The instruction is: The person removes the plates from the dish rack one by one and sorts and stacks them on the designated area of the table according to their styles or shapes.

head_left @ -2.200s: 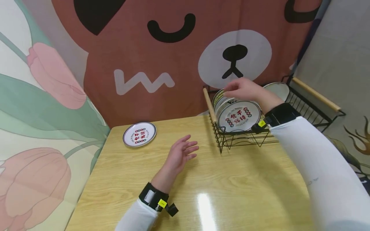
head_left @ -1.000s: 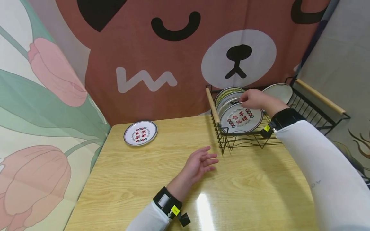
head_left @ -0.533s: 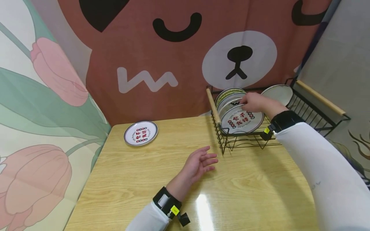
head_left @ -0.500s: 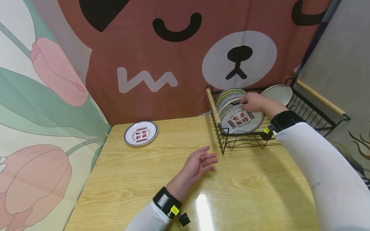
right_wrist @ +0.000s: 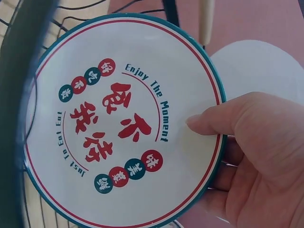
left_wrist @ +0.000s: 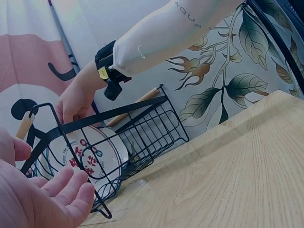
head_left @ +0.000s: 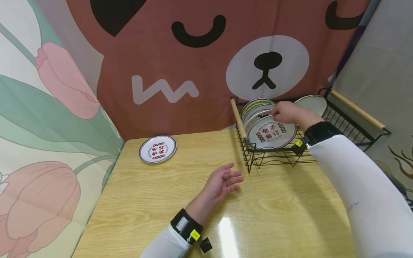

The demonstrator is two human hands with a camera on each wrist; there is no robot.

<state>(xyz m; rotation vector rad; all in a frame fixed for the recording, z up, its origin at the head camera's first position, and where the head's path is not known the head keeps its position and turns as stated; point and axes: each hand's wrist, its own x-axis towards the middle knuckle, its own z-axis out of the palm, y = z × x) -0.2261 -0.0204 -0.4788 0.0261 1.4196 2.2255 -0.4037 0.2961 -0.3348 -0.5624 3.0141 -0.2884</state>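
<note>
Several plates stand in the wire rack [head_left: 258, 157]; the right hand [head_left: 285, 111] pinches the front plate [head_left: 271, 132] by its top rim, thumb on its face. Lifting it clear looks next. The left hand [head_left: 222, 182] rests open on the table [head_left: 161, 200].

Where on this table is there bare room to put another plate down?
Bare tabletop runs in front of the rack, right of the left hand, and between that hand and the flat plate. The rack is crowded: the right hand pinches the front plate there.
</note>
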